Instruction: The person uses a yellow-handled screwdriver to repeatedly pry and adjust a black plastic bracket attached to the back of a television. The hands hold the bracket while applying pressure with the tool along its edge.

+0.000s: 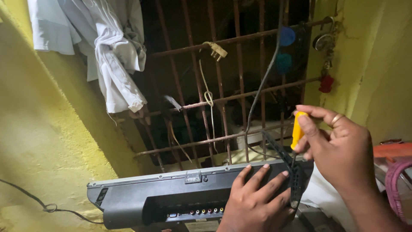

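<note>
- Closest to me, my left hand (255, 199) lies flat with its fingers spread on the dark back panel of the flat-screen set (171, 199).
- The set stands on edge, tipped back, its grey top edge running from lower left up toward the right; a row of small coloured sockets (206, 211) sits in a recess just left of that hand.
- My right hand (339, 150) is up at the set's right end, thumb and fingers pinched around the yellow-handled screwdriver (297, 131).
- The screwdriver points down, its dark shaft meeting the black vented strip (285, 161) at the set's right corner; I cannot tell whether the tip is seated in a screw.
- There is a ring (336, 119) on one finger of the right hand.
- Behind the set I see a window with rusty iron bars (223, 101), a dark cable (264, 77) hanging down through them and a pale cord (209, 99) knotted to a bar.
- White cloth (111, 51) hangs at the upper left of the bars, against the yellow wall (51, 129).
- A pink rounded container rim (392, 180) shows at the far right edge; its contents are out of my view.
- A thin black wire (47, 208) trails along the wall at lower left.
</note>
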